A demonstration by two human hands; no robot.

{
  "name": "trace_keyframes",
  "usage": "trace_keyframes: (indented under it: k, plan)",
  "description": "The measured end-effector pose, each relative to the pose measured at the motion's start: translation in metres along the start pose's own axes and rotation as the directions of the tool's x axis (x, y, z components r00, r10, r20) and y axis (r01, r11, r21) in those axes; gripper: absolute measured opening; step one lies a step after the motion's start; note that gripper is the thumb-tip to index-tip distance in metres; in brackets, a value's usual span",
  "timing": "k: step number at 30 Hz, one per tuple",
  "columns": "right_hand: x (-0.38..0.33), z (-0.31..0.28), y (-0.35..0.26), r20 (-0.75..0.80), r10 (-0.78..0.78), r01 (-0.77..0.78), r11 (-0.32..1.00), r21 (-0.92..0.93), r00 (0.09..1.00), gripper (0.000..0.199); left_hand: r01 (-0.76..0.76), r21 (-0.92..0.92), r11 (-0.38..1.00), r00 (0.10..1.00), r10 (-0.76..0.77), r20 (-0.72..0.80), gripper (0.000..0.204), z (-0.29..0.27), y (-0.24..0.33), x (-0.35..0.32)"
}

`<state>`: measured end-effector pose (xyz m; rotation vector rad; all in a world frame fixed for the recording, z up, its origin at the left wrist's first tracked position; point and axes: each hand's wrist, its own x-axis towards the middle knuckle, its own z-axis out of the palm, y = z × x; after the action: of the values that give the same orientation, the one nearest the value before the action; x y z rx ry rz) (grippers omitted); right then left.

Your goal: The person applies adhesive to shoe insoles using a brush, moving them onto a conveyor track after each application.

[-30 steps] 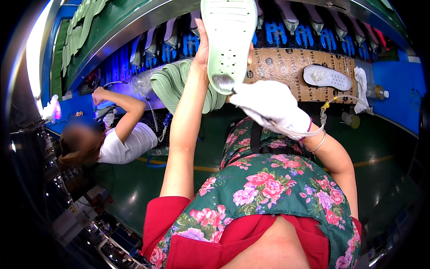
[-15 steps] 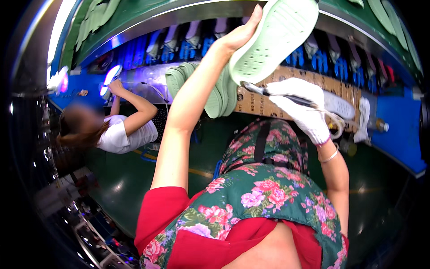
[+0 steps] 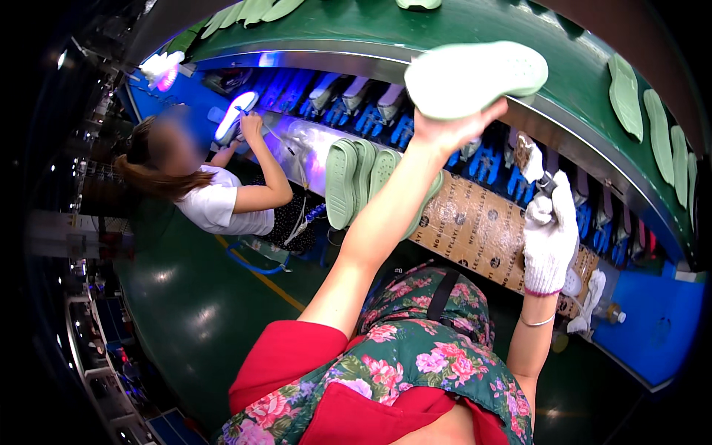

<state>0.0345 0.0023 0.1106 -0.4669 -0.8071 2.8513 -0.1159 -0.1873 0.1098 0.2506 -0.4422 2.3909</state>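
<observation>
My bare left hand (image 3: 454,132) holds up a pale green shoe sole (image 3: 475,80), gripping it from below over the metal edge of the green conveyor. My right hand (image 3: 550,233) wears a white knitted glove and is closed around a dark-handled tool (image 3: 546,182), most of which the fingers hide. A brown-and-white piece (image 3: 529,157) appears just beyond the tool; whether it belongs to it I cannot tell. Several green soles (image 3: 343,182) stand on edge on the bench left of my forearm, partly hidden by it.
More green soles (image 3: 625,96) lie along the green conveyor (image 3: 356,33). Beneath it hangs a row of shoe-shaped pieces with blue clamps (image 3: 371,119). Printed cardboard (image 3: 475,222) covers the bench. At left, a co-worker (image 3: 222,200) handles a lit sole (image 3: 237,117).
My left hand has turned the sole more level and shifted it right, over the conveyor edge. My right hand with the tool has moved away from the sole. The view has swung.
</observation>
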Motion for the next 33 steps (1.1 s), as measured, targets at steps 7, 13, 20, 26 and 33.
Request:
trace_keyframes:
  k: [7, 13, 20, 26, 33]
  plan:
    - [-0.016, 0.008, 0.003, 0.146, -0.103, 0.136, 0.962, -0.235, 0.984, 0.028, 0.005, 0.210, 0.978, 0.956, 0.057, -0.286, 0.073, -0.009, -0.056, -0.086]
    - [-0.034, 0.026, -0.010, 0.436, -0.317, 0.538, 0.437, -0.721, 0.842, 0.024, -0.011, -0.083, 0.997, 0.972, -0.009, -0.234, 0.087, -0.040, -0.112, -0.123]
    - [-0.032, 0.021, -0.018, 0.625, -0.363, 0.691, 0.081, -0.718, 0.691, 0.024, 0.064, 0.339, 0.939, 0.870, 0.113, -0.479, 0.090, -0.059, -0.141, -0.136]
    - [-0.039, 0.012, -0.006, 0.769, -0.333, 0.763, -0.181, -0.621, 0.546, 0.028, 0.157, 0.584, 0.797, 0.836, 0.207, -0.508, 0.078, -0.083, -0.139, -0.151]
    - [-0.046, 0.012, 0.009, 0.380, -0.436, 0.549, 0.378, -0.745, 0.816, 0.025, 0.071, 0.502, 0.862, 0.828, 0.230, -0.512, 0.079, -0.079, -0.129, -0.142]
